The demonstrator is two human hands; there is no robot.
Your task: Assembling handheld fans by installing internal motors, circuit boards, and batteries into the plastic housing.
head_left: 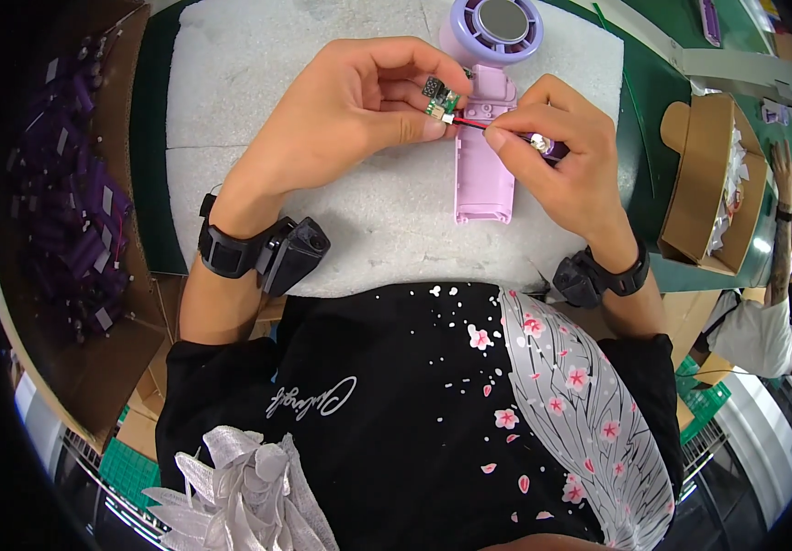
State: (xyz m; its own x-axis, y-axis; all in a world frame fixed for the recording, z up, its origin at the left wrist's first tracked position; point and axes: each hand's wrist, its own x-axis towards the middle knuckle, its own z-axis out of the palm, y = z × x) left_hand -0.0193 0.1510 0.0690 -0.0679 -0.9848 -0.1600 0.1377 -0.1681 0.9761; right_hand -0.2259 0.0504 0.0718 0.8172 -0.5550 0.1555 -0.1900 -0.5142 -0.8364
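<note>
My left hand (341, 110) is closed, pinching a small green circuit board (439, 103) by its edges between thumb and fingers. At the board's lower edge sits a white plug (447, 118) on red and black wires (471, 122); whether it is fully seated I cannot tell. My right hand (571, 151) grips those wires between thumb and forefinger, with a purple battery cell (557, 150) partly hidden in its fingers. Beneath both hands lies a pink handle shell (485, 188), hollow side up. It joins a round purple fan head (458, 44) at the far end.
A white foam mat (249, 87) covers the green table (159, 138). On the left, a large cardboard box (139, 367) holds many purple cells. An open carton (690, 174) with white pieces stands at right. Beyond it, a co-worker in a white shirt (754, 335) sits with an arm outstretched.
</note>
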